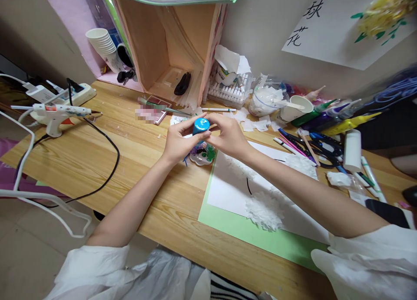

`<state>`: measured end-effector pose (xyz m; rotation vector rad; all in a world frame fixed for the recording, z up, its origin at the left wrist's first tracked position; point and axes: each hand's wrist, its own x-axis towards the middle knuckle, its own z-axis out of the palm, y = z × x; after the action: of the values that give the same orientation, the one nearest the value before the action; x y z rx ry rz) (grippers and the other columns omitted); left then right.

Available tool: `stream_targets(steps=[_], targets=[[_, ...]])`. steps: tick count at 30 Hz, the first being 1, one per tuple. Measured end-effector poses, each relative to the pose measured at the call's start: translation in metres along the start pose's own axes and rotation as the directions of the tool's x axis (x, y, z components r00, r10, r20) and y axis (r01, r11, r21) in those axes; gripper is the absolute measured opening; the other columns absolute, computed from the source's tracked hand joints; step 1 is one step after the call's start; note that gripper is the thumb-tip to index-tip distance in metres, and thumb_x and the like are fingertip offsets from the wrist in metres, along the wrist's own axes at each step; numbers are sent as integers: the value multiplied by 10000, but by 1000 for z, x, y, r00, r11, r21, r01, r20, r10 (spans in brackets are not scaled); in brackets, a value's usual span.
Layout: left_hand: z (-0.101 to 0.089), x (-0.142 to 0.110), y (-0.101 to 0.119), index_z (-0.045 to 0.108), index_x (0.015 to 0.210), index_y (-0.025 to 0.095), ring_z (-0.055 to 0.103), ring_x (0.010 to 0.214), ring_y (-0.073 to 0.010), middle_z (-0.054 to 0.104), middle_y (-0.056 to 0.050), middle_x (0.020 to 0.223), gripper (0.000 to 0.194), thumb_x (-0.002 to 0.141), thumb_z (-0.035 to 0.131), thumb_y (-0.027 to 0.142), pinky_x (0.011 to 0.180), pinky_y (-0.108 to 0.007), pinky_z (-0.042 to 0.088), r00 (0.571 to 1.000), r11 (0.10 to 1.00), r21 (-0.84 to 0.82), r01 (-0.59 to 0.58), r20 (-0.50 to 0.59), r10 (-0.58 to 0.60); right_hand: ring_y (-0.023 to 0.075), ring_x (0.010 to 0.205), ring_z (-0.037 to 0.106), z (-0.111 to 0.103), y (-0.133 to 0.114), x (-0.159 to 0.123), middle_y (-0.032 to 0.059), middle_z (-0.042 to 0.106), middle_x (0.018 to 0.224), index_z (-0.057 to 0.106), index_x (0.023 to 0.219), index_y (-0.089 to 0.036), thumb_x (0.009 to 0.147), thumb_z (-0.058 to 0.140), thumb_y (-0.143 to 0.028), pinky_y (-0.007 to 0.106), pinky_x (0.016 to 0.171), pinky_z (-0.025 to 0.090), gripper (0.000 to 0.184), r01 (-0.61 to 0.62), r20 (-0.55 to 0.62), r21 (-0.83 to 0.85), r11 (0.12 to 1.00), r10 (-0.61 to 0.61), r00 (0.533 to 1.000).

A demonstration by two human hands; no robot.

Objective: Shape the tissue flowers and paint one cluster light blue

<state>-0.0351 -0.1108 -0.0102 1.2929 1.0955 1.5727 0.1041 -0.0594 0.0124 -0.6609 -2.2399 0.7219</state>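
Between both hands (203, 137), blue-capped container (201, 125), above palette (202, 154)

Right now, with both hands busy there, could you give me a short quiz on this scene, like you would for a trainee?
1. What colour is the top of the container held between the left hand and the right hand?
A) red
B) blue
C) yellow

2. True or false: the white sheet lies on top of the green sheet.

3. Fill in the blank: to the left of the open-fronted box leans a stack of ____.

Key: 1. B; 2. true; 3. white cups
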Motion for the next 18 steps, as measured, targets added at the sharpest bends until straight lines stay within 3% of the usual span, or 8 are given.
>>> stream_targets(steps=[6,9,13,16,18], targets=[[-4,-1,0,616,1126,206,574,1074,-248,619,-76,1178,552,603,761,306,930,-366,452,996,999,31,-7,91,5,150,744,591,-6,-4,1,23,639,801,598,838,-169,675,632,-214,252,636,488,172,-77,-28,54,996,78,997],[-9,-5,1,624,1096,187,608,987,-238,656,-70,1095,565,559,776,279,876,-336,466,991,969,247,-33,133,0,140,690,573,-8,-6,1,13,623,756,578,797,-167,654,680,-290,235,570,460,215,-158,-88,70,985,164,983],[-12,-10,5,669,927,190,617,836,-201,690,-27,894,313,630,711,279,769,-286,458,991,822,557,-121,116,68,119,628,516,-7,-10,3,-16,568,676,524,718,-171,615,721,-321,233,555,430,268,-210,-104,41,977,213,971],[-12,-11,7,660,940,185,608,826,-194,681,-31,896,252,697,640,249,737,-268,444,984,789,592,-163,159,83,122,651,511,-11,-11,6,-15,558,696,539,748,-168,601,735,-309,239,572,437,282,-189,-30,35,981,190,981],[-12,-10,7,658,958,181,603,859,-204,676,-42,917,253,714,609,222,767,-278,438,978,803,567,-183,191,88,129,706,533,-18,-8,8,4,570,778,579,805,-165,616,729,-299,247,606,465,276,-161,103,109,981,150,983]])
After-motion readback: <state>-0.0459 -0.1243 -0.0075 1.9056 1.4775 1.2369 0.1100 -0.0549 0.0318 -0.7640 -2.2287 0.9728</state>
